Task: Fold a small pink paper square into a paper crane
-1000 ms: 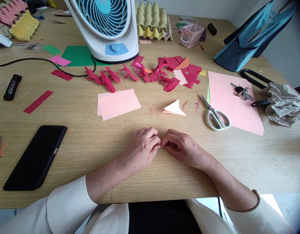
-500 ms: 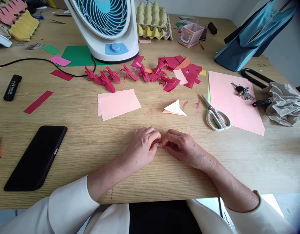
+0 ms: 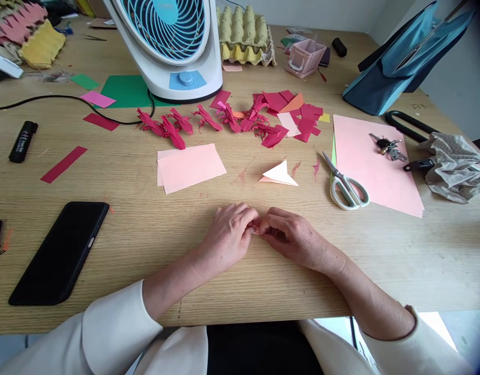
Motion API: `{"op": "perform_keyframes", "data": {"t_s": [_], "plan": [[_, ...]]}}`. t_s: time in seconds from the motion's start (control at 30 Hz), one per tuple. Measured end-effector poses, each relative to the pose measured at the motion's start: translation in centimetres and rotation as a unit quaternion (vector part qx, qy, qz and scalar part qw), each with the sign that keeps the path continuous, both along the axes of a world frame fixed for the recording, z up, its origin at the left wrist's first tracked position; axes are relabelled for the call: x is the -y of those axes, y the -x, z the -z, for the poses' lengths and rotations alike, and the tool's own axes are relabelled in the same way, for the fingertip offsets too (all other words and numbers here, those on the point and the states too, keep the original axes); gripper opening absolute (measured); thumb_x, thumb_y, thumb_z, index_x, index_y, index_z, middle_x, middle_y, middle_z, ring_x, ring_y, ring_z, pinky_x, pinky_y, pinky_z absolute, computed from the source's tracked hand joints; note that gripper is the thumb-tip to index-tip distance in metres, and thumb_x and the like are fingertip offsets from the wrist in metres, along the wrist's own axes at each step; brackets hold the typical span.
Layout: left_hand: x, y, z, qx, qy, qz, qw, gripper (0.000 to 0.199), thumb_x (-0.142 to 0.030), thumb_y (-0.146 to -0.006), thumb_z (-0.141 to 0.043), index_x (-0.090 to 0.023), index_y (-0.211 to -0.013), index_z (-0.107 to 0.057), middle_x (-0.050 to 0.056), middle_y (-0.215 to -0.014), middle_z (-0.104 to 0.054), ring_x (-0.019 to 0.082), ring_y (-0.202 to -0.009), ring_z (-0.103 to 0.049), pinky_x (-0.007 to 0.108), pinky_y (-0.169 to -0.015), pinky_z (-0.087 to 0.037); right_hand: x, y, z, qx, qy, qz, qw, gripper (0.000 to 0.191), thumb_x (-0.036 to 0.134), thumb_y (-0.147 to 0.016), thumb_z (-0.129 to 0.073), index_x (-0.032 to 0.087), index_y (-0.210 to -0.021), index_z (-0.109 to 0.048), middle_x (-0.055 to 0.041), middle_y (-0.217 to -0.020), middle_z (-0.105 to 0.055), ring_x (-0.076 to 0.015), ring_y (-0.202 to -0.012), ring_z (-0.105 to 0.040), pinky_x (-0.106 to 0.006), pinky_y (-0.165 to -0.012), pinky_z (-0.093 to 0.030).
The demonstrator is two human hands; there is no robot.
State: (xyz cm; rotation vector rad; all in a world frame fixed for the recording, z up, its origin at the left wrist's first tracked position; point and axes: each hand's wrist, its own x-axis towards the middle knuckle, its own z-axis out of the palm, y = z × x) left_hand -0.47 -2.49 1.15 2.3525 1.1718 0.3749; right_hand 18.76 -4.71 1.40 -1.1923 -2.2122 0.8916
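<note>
Fingertip to fingertip, my left hand and my right hand pinch a tiny pink piece between them, mostly hidden by the fingers. Both hands are closed over the wood table. Beyond them lies a folded pale pink paper. Pale pink rectangles lie up and to the left of my hands. Scissors with white handles rest to the right, partly on large pink sheets. Farther back is a row of folded crimson paper pieces.
A white fan stands at the back. A black phone and a marker lie at the left. Egg trays, a small pink basket, keys and a blue bag are at the back and right.
The view has shifted very slightly. My hands keep nearly the same place and pinch, with the fingers of my left hand moved a little.
</note>
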Motion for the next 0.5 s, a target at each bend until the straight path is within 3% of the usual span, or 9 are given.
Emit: {"op": "perform_keyframes", "data": {"t_s": [0.3, 0.5], "plan": [[0.53, 0.28, 0.82, 0.011, -0.018, -0.004, 1.000, 0.013, -0.007, -0.087, -0.049, -0.020, -0.089, -0.052, 0.003, -0.095, -0.061, 0.022, -0.095, -0.055, 0.037, -0.080, -0.037, 0.03, -0.22, 0.24, -0.003, -0.023, -0.012, 1.000, 0.017, 0.005, -0.090, -0.055, 0.018, -0.095, -0.066, -0.0029, -0.087, -0.060, -0.0121, -0.074, -0.057, -0.023, -0.068, -0.045], [0.61, 0.65, 0.77, 0.022, -0.012, 0.013, 1.000, 0.019, -0.004, -0.088, -0.044, -0.020, -0.092, -0.053, 0.003, -0.099, -0.061, 0.022, -0.098, -0.054, 0.037, -0.081, -0.037, 0.41, -0.83, 0.07, 0.010, -0.042, -0.062, 0.997, 0.027, 0.012, -0.097, -0.049, 0.021, -0.117, -0.066, -0.0078, -0.100, -0.063, -0.0167, -0.088, -0.062, -0.030, -0.078, -0.051]]}}
